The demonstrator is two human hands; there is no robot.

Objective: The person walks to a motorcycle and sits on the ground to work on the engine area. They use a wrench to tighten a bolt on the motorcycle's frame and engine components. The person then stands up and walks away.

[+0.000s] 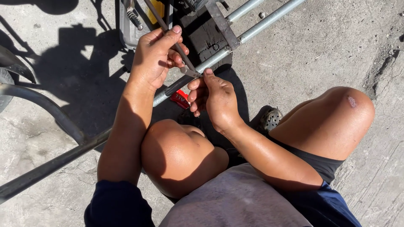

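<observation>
Presently we squat on rough grey concrete (pixel 328 46), knees up, working over a long galvanised metal tube (pixel 219 54) that runs from the near left to the far right of the scene. Our left hand (pixel 153 56) is closed in a full grip round the handles of a pair of pliers (pixel 181 56), thumb laid along the top; the pliers' nose (pixel 191 72) meets the tube just beside our right hand. Our right hand (pixel 214 96) has its fingers curled, thumb and forefinger pinching at that same spot; what small part they hold we cannot tell.

We judge the tube stiff, smooth and fairly heavy, likely to slip under bare skin, so it is best held from below, close to the work point. The pliers look rigid steel, slim and best gripped far back on the handles for leverage.

A flat dark metal bar (pixel 223 23) crosses the tube farther off. A small red packet (pixel 180 98) lies beneath the tube, and a grey perforated sandal (pixel 271 119) sits near our right knee.
</observation>
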